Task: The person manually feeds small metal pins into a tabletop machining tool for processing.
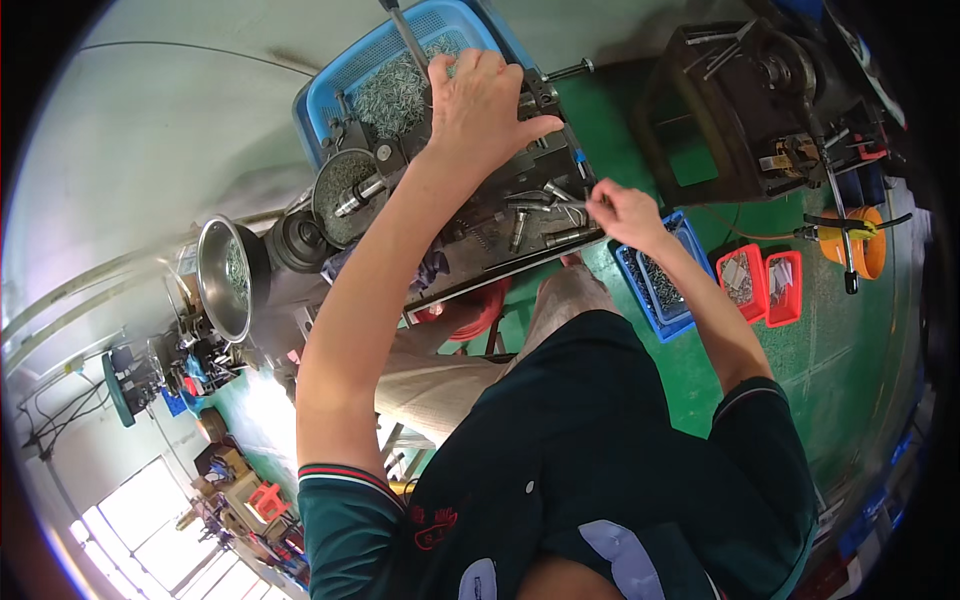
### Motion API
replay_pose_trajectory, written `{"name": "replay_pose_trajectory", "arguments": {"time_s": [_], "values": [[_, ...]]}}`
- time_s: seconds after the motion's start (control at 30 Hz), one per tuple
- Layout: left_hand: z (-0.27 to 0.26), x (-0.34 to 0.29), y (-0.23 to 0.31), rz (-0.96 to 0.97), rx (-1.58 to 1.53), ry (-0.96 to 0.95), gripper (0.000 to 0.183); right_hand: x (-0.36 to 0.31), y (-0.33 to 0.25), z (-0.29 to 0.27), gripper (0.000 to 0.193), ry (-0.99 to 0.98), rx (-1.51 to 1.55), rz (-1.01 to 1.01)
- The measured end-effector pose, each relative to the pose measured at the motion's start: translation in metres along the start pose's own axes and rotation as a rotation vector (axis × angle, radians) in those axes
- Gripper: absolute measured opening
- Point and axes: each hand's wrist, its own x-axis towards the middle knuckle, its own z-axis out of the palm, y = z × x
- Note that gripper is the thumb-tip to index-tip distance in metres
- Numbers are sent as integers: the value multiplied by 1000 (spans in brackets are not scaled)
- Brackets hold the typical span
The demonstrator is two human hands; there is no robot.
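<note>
My left hand (472,112) lies over the bench machine (388,152), beside a grey metal lever (407,36). Its fingers bend downward and its thumb sticks out to the right. The fingertips and whatever is under the palm are hidden. My right hand (628,216) is closed at the right edge of the machine's bed, on a thin metal piece whose kind I cannot make out. Left of that hand, metal tools (545,200) and a short metal cylinder (568,237) lie on the dark bed. A blue basket (322,98) behind the machine holds many small silvery screw-like parts (388,97).
A metal bowl (212,280) of small parts stands left of the machine. On the green floor at right are a blue tray (683,328) and two red bins (785,318) with parts. Another dark machine (740,140) stands at far right, near an orange bucket (873,262).
</note>
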Motion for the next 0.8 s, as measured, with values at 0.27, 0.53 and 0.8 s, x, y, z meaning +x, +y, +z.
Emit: {"name": "replay_pose_trajectory", "arguments": {"time_s": [0.27,0.53,0.8], "values": [[0,25,5,-40,144,-356,63,40,8,-21,35,500,900,30],[3,35,-1,23,223,-421,60,101,3,-11,43,476,1041,254],[2,43,-6,-5,98,-606,58,134,11,-11,44,381,1061,129]]}}
